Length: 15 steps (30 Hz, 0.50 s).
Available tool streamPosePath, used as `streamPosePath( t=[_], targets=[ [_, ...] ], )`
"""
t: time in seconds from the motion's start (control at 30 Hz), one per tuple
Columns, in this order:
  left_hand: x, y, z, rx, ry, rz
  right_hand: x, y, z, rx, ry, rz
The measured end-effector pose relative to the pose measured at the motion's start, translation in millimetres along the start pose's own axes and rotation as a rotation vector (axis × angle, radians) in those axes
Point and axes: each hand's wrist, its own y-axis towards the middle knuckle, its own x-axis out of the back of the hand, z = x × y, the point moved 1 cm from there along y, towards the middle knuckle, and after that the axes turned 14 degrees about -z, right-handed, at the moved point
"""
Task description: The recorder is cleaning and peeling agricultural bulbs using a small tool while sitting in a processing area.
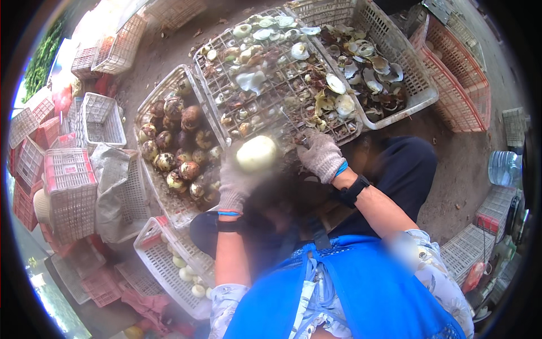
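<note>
My left hand (232, 186), in a knitted glove, grips a large pale peeled bulb (257, 153) in front of me. My right hand (323, 158), gloved too, is closed beside the near edge of a dirty plastic grid (276, 104); what lies in its fingers is hidden. Peel scraps and cut pale slices (251, 82) litter that grid. Left of it, a crate (182, 213) holds brown-skinned bulbs (191, 117). Peels and pale cut pieces (375, 70) fill part of the white crate (420, 97) at the far right.
By my left knee stands a white crate (161, 261) with small pale bulbs (186, 274). Stacked crates (70, 192) and a grey sack (116, 186) crowd the left. Red crates (460, 79) and a clear water jug (504, 168) stand on the right.
</note>
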Motion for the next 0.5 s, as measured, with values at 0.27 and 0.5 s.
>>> streamPosePath(
  t=[0.27,0.5],
  targets=[
    [-10.1,-7.3,-7.6,-0.161,-0.104,-0.2,44.6,14.7,29.1,0.245,-0.13,-0.285],
    [-10.6,4.9,-12.8,-0.188,-0.098,-0.272,43.2,-7.4,28.8,0.101,-0.089,-0.009]
  ],
)
